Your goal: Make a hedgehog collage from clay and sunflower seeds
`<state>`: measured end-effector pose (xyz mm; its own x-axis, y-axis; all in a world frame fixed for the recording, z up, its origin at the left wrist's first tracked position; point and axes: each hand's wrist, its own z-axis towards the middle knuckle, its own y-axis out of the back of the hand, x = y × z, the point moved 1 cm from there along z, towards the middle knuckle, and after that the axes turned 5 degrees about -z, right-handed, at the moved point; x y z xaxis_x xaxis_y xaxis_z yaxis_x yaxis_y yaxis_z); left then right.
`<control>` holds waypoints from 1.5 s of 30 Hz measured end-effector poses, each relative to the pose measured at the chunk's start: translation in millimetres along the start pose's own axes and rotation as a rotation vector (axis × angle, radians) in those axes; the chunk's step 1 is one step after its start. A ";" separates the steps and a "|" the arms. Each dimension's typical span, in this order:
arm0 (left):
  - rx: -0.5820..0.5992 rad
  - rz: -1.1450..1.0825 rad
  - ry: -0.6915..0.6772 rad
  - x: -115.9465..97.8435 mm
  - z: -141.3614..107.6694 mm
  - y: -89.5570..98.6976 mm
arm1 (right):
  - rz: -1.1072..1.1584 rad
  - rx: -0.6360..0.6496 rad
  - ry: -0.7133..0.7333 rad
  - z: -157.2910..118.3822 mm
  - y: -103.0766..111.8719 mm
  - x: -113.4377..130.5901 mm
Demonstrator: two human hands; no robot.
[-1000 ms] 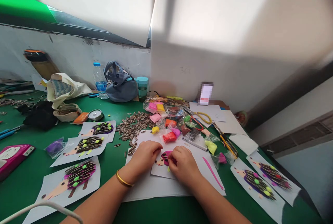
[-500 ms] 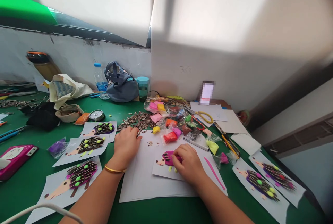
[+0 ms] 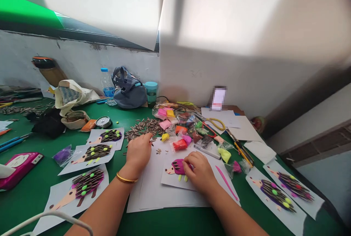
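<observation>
My left hand (image 3: 139, 152), a gold bangle on its wrist, rests at the near edge of a pile of striped sunflower seeds (image 3: 145, 126). Its fingers are bent together; whatever lies between the tips is hidden. My right hand (image 3: 199, 170) is closed in a pinch over the back of a magenta clay hedgehog (image 3: 178, 166), and its fingers cover the animal's rear part. A few dark seeds stick in the hedgehog near its head, and pale green feet show below. The hedgehog lies on a small white sheet (image 3: 170, 181) on top of larger white paper (image 3: 148, 199).
Hedgehog pictures with seed spines lie left (image 3: 87, 184) and right (image 3: 276, 194). Bagged coloured clay (image 3: 179, 143) sits behind the paper, near yellow-handled scissors (image 3: 216, 122). A magenta clay strip (image 3: 226, 182) lies right of my right hand. A white cable (image 3: 65, 219) crosses lower left.
My left hand has shifted slightly right and up along the edge of the seed pile. My right hand stays at the hedgehog almost unmoved. The view has shifted a little.
</observation>
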<state>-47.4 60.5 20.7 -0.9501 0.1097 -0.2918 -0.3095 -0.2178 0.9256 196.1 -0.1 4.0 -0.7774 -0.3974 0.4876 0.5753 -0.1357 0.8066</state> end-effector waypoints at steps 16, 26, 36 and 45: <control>0.261 -0.936 -0.244 -61.0 -50.9 -17.5 | 0.267 -0.050 0.096 -1.9 8.7 2.4; 0.311 -0.870 -0.287 -56.1 -45.5 -17.7 | 0.295 0.002 0.060 -3.0 9.7 6.4; 0.233 -0.593 -0.191 -38.4 -30.9 -22.4 | 0.023 0.024 0.049 -6.4 2.8 5.6; 0.274 -0.468 -0.220 -39.0 -31.4 -26.2 | -0.098 0.019 0.058 -7.0 -5.1 7.7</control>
<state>-3.4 31.5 0.2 -0.6753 0.3393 -0.6549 -0.6455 0.1578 0.7473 189.0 -8.8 1.3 -0.8133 -0.4353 0.3861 0.4917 -0.1596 0.8560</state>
